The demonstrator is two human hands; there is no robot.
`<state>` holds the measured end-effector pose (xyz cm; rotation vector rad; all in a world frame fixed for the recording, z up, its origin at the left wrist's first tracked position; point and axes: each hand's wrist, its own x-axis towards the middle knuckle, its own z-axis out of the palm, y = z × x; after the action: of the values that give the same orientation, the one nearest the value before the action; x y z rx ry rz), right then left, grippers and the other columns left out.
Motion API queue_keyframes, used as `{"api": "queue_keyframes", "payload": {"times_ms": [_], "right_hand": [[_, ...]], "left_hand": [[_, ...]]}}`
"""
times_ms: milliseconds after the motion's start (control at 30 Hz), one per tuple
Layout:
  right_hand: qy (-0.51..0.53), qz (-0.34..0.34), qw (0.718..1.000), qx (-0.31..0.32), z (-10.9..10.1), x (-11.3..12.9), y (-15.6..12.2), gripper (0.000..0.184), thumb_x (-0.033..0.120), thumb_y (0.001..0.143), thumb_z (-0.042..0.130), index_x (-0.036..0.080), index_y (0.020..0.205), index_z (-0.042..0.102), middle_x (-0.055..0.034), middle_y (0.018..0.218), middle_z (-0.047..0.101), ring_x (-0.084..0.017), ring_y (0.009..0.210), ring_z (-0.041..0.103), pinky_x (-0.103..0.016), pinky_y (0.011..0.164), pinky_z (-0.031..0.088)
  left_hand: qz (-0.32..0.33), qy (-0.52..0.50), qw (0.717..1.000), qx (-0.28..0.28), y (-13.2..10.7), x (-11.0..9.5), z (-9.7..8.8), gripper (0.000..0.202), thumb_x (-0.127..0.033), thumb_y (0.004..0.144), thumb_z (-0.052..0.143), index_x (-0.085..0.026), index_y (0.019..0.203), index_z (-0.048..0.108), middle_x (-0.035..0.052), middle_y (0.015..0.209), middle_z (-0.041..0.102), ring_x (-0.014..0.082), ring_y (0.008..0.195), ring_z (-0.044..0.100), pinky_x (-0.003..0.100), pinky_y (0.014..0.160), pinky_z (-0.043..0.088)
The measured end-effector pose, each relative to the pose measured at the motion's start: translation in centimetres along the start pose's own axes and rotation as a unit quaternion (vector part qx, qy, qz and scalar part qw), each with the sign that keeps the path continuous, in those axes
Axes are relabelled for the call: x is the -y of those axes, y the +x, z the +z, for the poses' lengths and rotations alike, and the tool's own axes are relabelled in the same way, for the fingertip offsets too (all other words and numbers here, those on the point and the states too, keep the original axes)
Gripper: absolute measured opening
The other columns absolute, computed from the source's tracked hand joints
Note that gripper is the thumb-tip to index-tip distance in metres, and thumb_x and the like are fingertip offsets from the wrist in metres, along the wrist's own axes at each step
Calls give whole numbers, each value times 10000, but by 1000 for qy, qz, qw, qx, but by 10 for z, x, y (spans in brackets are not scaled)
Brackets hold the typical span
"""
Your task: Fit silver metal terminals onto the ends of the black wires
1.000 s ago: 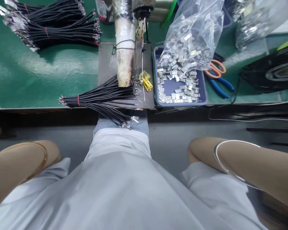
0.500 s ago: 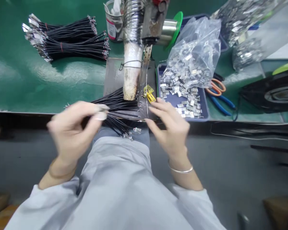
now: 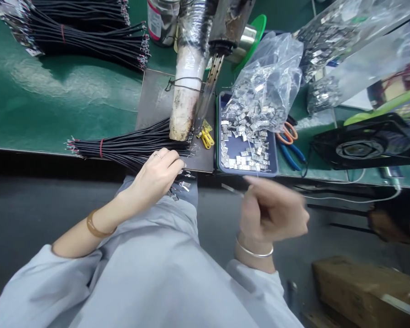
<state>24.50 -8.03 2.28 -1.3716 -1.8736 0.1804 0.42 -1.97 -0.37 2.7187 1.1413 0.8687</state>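
Note:
My left hand [image 3: 157,175] is closed in a pinch on the near ends of a bundle of black wires [image 3: 123,146] that lies across the bench edge, beside small metal terminals hanging over my lap. My right hand [image 3: 271,214] hovers below the bench, blurred by motion, fingers curled around a thin metal tool [image 3: 230,189] that sticks out to the left. Behind the bundle stands a taped soldering fixture [image 3: 186,98] on a dark plate [image 3: 152,100]. A blue tray [image 3: 273,157] of small metal terminals sits just right of it.
More tied wire bundles [image 3: 71,32] lie at the back left on the green mat. A clear bag of terminals [image 3: 269,82] spills into the tray. Orange and blue-handled cutters [image 3: 290,141], a black fan [image 3: 362,148] and a cardboard box [image 3: 365,289] are on the right.
My left hand has dropped onto the wire ends and pinched them. My right hand has pulled back from the bench edge, moved right and curled shut. The view has tilted.

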Motion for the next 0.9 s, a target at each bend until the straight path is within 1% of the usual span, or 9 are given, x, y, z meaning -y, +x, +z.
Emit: {"api": "queue_keyframes", "payload": {"times_ms": [67, 133, 200, 267, 333, 433, 600, 767, 900], "right_hand": [[3, 18, 1000, -11, -4, -2, 11, 306, 286, 979, 567, 288, 1282, 606, 59, 649, 643, -127, 472, 553, -276, 516, 521], [-1, 47, 997, 57, -9, -4, 26, 312, 252, 987, 558, 277, 1297, 574, 36, 743, 714, -144, 584, 667, -270, 585, 565], [-8, 64, 988, 140, -16, -8, 38, 201, 260, 991, 559, 265, 1184, 614, 19, 787, 748, -166, 688, 737, -274, 642, 587], [-33, 72, 983, 167, -19, -18, 48, 64, 297, 971, 592, 256, 999, 634, 9, 783, 748, -184, 703, 744, -281, 642, 573], [-94, 77, 984, 127, -18, -36, 58, 100, 319, 937, 628, 252, 867, 605, 3, 738, 714, -183, 641, 694, -288, 611, 527], [-189, 75, 978, 42, -8, -68, 73, 102, 279, 902, 624, 252, 816, 577, -10, 696, 644, -185, 632, 611, -312, 636, 477], [-169, 57, 982, 57, 13, -102, 89, 156, 252, 844, 653, 261, 754, 526, -21, 765, 630, -201, 700, 591, -344, 678, 471], [-191, 54, 979, 43, 18, -97, 91, 181, 163, 785, 631, 263, 700, 507, -16, 705, 611, -197, 651, 568, -358, 663, 468], [-127, 59, 988, -64, 17, -61, 81, 211, 189, 816, 653, 263, 686, 504, 9, 662, 609, -170, 557, 564, -351, 594, 487]], "left_hand": [[-4, -42, 999, -21, -4, 2, 3, 229, -80, 997, 471, -169, 864, 636, 77, 856, 684, 211, 784, 570, 333, 732, 489], [-19, -105, 993, -60, -7, 5, 6, 192, -126, 1017, 484, -172, 916, 641, 61, 843, 705, 191, 773, 601, 323, 735, 493], [-38, -163, 981, -96, -8, 7, 9, 142, -174, 1021, 525, -174, 959, 652, 49, 846, 730, 172, 765, 632, 315, 750, 507], [-45, -200, 972, -115, -8, 10, 12, 109, -199, 1006, 578, -175, 956, 671, 42, 839, 746, 161, 755, 651, 308, 753, 517], [-43, -222, 966, -125, -7, 11, 15, 99, -186, 985, 616, -174, 925, 694, 36, 814, 751, 151, 739, 660, 295, 744, 521], [-57, -266, 950, -151, -4, 11, 17, 102, -171, 956, 656, -173, 881, 725, 32, 795, 766, 141, 717, 683, 270, 731, 533], [-181, -395, 893, -118, 3, 9, 7, 180, -247, 957, 649, -166, 821, 734, 14, 697, 743, 124, 621, 667, 229, 636, 515], [-238, -518, 818, -84, 10, 13, -3, 301, -385, 923, 703, -152, 734, 683, 3, 611, 656, 100, 553, 611, 214, 569, 500], [-255, -552, 790, -72, 11, 14, -4, 218, -342, 842, 790, -138, 855, 716, 11, 669, 687, 114, 595, 663, 221, 605, 553]]}}
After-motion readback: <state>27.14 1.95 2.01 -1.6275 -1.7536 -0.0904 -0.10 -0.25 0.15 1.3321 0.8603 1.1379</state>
